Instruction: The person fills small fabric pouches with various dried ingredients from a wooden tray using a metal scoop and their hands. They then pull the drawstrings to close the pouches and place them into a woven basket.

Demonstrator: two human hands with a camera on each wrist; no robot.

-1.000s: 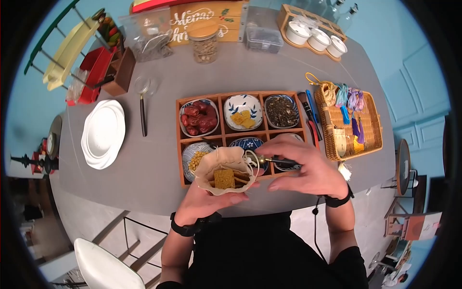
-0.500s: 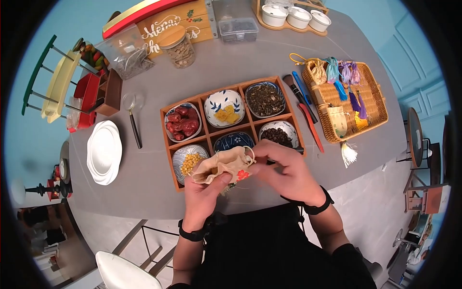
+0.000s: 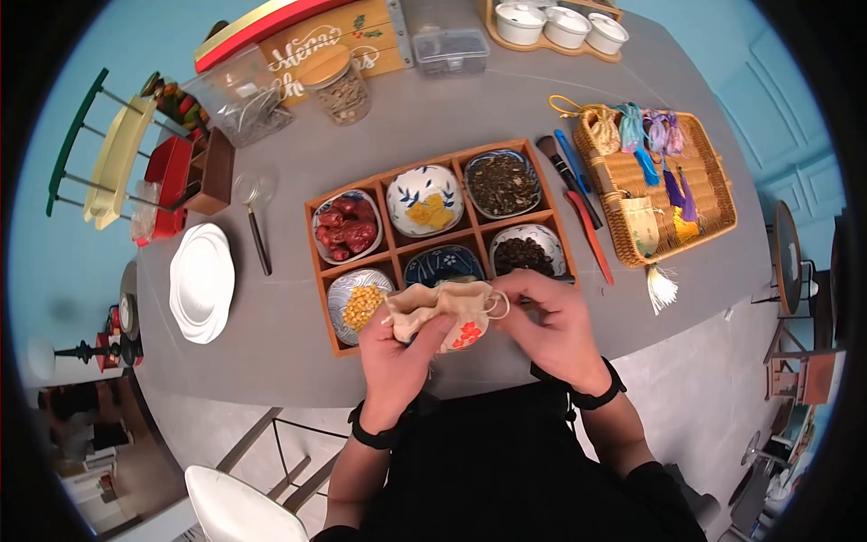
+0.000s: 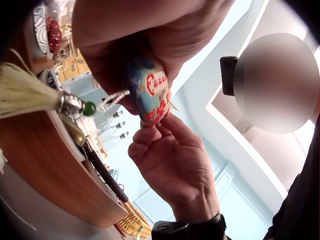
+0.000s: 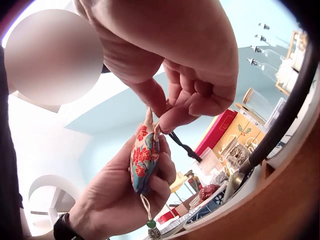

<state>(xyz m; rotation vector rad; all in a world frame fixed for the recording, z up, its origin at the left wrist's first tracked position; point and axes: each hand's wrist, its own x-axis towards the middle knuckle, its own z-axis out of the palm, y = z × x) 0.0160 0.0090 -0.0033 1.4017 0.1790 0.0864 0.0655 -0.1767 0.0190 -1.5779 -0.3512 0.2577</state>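
Observation:
A small beige drawstring pouch (image 3: 465,337) with red flowers is upright over the tray's front edge, its mouth wide and wavy. My left hand (image 3: 395,357) grips it from the left, thumb across the front. At its right edge, the thumb and fingertips of my right hand (image 3: 562,330) pinch the rim beside a loop of cord (image 3: 499,303). The right wrist view shows the pouch's blue lower end (image 5: 140,186) in my left palm. Below it hangs a green bead (image 4: 89,108) with a pale tassel (image 4: 27,92). The pouch's contents are hidden.
A divided wooden tray (image 3: 380,228) holds bowls of red dates (image 3: 347,230), yellow slices (image 3: 432,213), dried leaves (image 3: 502,183), yellow kernels (image 3: 363,307) and dark beans (image 3: 524,256). Stacked white dishes (image 3: 202,285) lie left. A wicker basket (image 3: 668,251) with small pouches lies right.
The head view has turned. The pouch has tipped so its flowered front shows and its brown contents no longer do. My right hand has closed from hovering to pinching the pouch's right edge.

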